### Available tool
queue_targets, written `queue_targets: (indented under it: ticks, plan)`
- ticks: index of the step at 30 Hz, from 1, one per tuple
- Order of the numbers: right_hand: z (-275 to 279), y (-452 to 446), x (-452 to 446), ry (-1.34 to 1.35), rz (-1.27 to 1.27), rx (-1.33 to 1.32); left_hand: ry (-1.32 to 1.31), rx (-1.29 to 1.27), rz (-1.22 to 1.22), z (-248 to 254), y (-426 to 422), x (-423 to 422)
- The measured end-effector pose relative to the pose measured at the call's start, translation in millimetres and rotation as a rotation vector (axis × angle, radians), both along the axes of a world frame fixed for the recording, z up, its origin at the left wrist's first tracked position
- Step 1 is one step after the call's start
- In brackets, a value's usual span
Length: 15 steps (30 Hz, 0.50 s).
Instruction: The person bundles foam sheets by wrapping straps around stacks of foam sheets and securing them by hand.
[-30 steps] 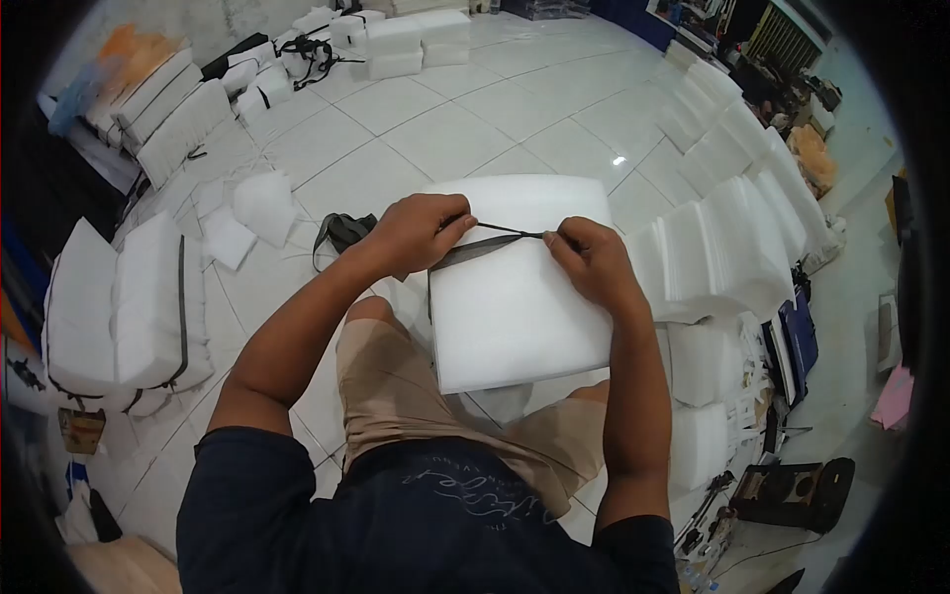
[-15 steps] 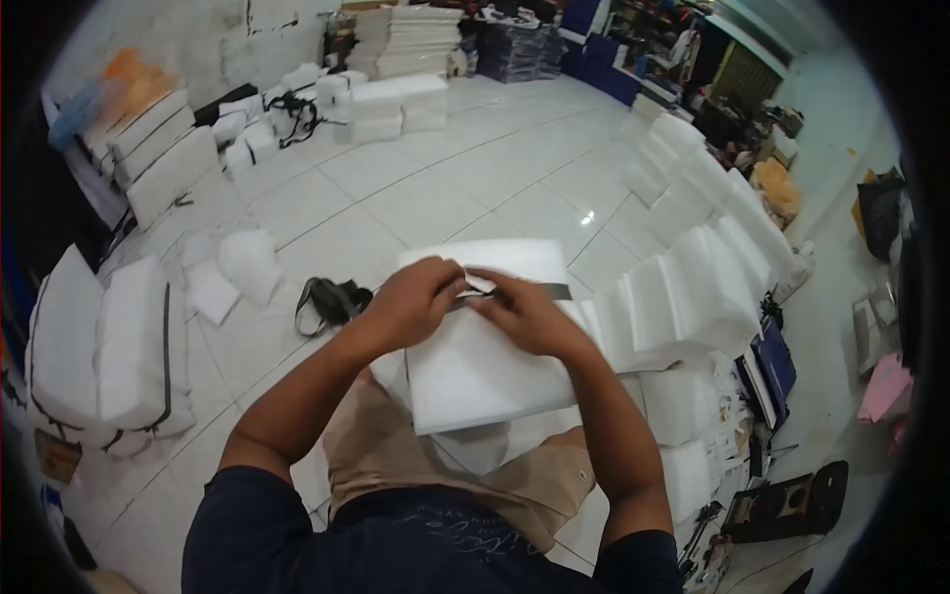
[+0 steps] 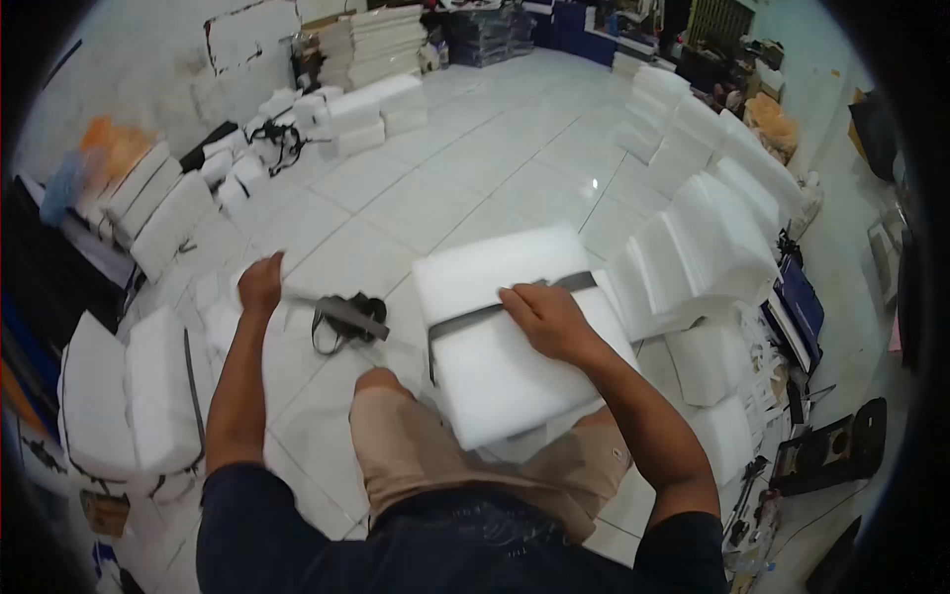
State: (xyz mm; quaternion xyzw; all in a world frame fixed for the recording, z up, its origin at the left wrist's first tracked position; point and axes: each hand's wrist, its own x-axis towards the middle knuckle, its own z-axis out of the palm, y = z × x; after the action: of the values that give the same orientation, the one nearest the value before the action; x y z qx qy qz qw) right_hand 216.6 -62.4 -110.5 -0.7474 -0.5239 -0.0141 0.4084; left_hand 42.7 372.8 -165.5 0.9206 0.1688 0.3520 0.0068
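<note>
A thick white foam block rests by my knees, with a grey strap running across its top and down its left side. My right hand is over the middle of the block, its fingers closed on the strap there. Out to the left, my left hand is held in a closed fist above the floor. A grey strip runs rightward from that fist, slightly blurred. Just beyond it, a tangled bundle of dark grey straps lies on the tiles.
Strapped white foam blocks stand at the left. A long row of foam pieces curves along the right. Stacked white sheets are at the back. A black speaker-like panel and a blue binder lie at the right.
My left hand has swung from the block's top out to the left. My right hand stays on the strap, which now shows flat across the block. The view has shifted slightly.
</note>
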Motion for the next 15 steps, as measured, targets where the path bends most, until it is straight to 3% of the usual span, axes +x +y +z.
queue_targets:
  ticks: [1,3,5,7,8,10,11,13,14,15]
  plan:
    - [-1,-10,10,0.034,0.001,0.114,-0.107,-0.043,-0.039,3,-2,10]
    - [27,8,12,0.194,-0.067,-0.191,-0.251,-0.175,-0.033,-27,-25,-30]
    - [25,33,13,0.217,0.022,-0.215,0.125,-0.366,0.182,4,-75,-22]
    - [30,42,-4,0.552,0.155,-0.057,0.041,-0.532,0.186,5,-93,-22]
    - [36,38,-4,0.555,0.151,-0.056,-0.069,-0.672,0.163,14,-103,-16]
    - [43,29,-4,0.761,0.032,0.059,-0.123,-0.694,0.088,38,-128,-11]
    - [39,28,1,0.765,0.026,0.060,-0.186,-0.721,0.024,54,-145,-11]
    - [30,26,16,0.720,-0.128,0.365,-0.081,-0.663,-0.166,82,-177,-6]
    - [33,18,18,0.441,-0.148,0.218,-0.029,-0.568,-0.244,87,-198,0]
    - [39,11,12,0.442,-0.146,0.221,0.022,-0.467,-0.323,89,-217,4]
